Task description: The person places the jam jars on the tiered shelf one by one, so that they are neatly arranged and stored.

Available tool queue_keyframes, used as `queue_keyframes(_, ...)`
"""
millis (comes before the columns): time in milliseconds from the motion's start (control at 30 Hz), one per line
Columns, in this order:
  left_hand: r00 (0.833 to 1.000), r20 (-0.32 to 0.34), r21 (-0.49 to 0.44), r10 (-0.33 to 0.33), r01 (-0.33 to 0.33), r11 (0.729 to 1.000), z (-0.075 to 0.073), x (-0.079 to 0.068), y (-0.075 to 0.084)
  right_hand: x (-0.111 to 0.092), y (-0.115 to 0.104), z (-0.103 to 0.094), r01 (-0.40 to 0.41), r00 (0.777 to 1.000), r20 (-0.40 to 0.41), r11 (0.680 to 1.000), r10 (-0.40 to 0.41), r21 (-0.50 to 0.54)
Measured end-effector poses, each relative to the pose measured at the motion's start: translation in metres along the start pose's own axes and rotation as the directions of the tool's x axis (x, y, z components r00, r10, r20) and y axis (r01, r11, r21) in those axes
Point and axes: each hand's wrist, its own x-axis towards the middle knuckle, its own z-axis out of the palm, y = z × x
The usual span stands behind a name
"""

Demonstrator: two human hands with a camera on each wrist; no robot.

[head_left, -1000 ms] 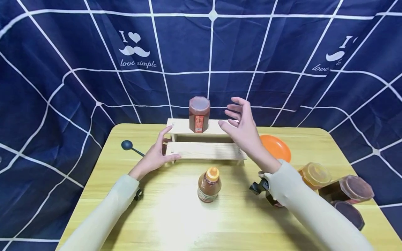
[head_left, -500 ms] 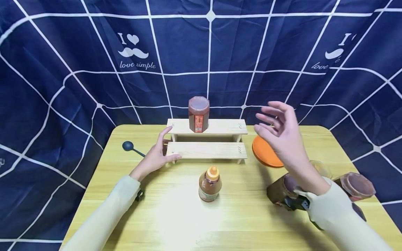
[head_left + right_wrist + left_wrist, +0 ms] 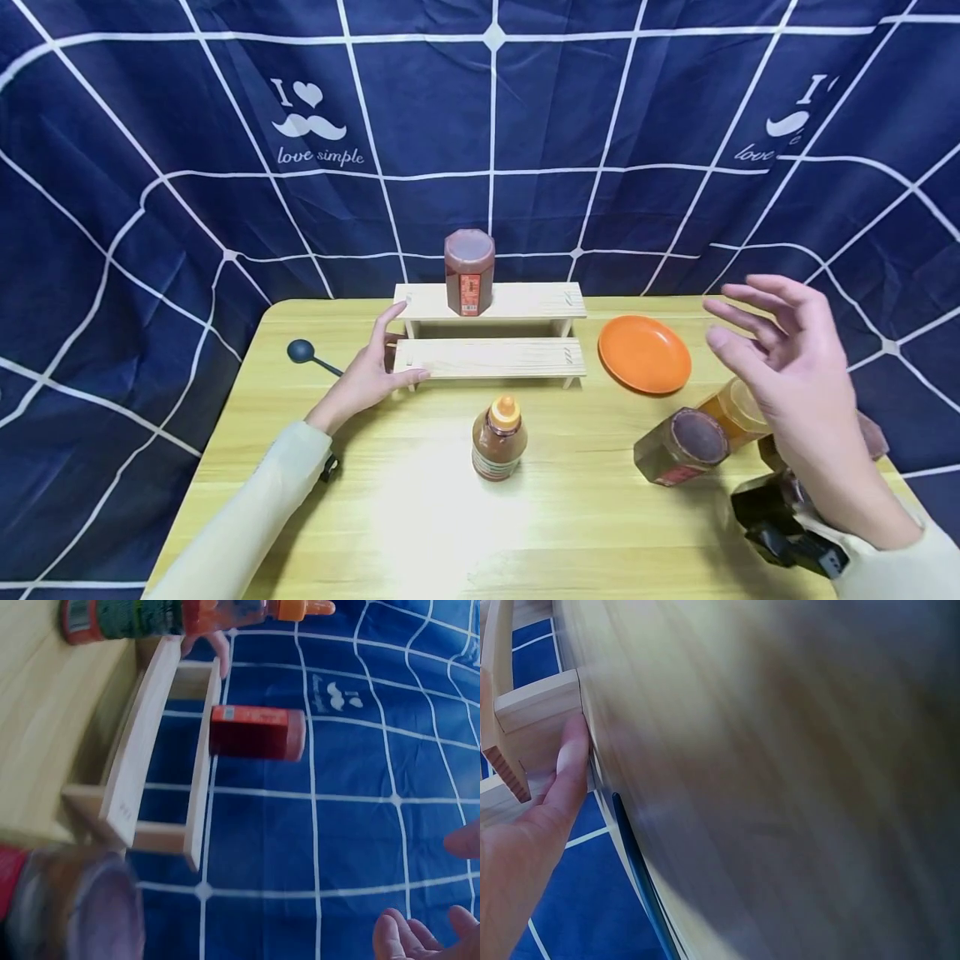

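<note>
My left hand [image 3: 369, 375] grips the left end of a two-step wooden rack [image 3: 491, 358], its thumb on the lower step and its other fingers at the side. In the left wrist view a finger [image 3: 572, 754] lies along the rack's side piece. A hexagonal jar of dark red contents [image 3: 469, 275] stands on the upper step. My right hand [image 3: 798, 375] is in the air at the right with loosely bent fingers and nothing in them. Below it are a dark-lidded jar [image 3: 678, 448] and an amber jar [image 3: 731, 410], the latter partly covered by the hand.
A squeeze bottle with an orange cap [image 3: 499, 442] stands in front of the rack. An orange plate [image 3: 645, 354] lies to its right, a dark spoon [image 3: 302, 351] to its left. More dark jars are partly hidden beneath the right forearm. A blue cloth [image 3: 420, 108] hangs behind the table.
My right hand has moved away from the rack, rightward and toward me, to over the jars, uncovering the plate. My left hand stays on the rack.
</note>
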Motion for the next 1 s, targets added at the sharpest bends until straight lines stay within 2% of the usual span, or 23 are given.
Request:
queue_keyframes(233, 1.000, 0.011, -0.007, 0.001, -0.001, 1.000, -0.001, 0.001, -0.001, -0.029, 0.000, -0.033, 0.018, 0.996, -0.083, 0.999, -0.021, -0.032)
queue_keyframes(367, 1.000, 0.009, -0.009, 0.004, -0.004, 1.000, -0.001, 0.001, -0.002, -0.044, 0.008, -0.056, 0.112, 0.993, -0.045, 0.991, -0.109, 0.068)
queue_keyframes(500, 1.000, 0.010, -0.004, 0.011, -0.011, 1.000, 0.000, 0.000, -0.004, -0.058, 0.021, -0.082, 0.235, 0.969, 0.026, 0.952, -0.245, 0.197)
queue_keyframes(633, 1.000, 0.013, 0.001, 0.020, -0.020, 1.000, 0.000, 0.001, -0.004, -0.075, 0.033, -0.104, 0.282, 0.954, 0.035, 0.927, -0.299, 0.247)
queue_keyframes(800, 1.000, 0.011, 0.003, 0.021, -0.021, 1.000, 0.001, 0.001, -0.004, -0.094, 0.049, -0.122, 0.336, 0.940, -0.008, 0.920, -0.342, 0.202)
queue_keyframes(933, 1.000, 0.011, -0.005, 0.023, -0.022, 1.000, 0.001, 0.001, -0.004, -0.110, 0.066, -0.133, 0.354, 0.933, -0.109, 0.930, -0.344, 0.097)
queue_keyframes(1000, 1.000, 0.011, -0.009, 0.025, -0.024, 1.000, 0.000, 0.000, -0.005, -0.118, 0.074, -0.137, 0.334, 0.931, -0.174, 0.942, -0.322, 0.042)
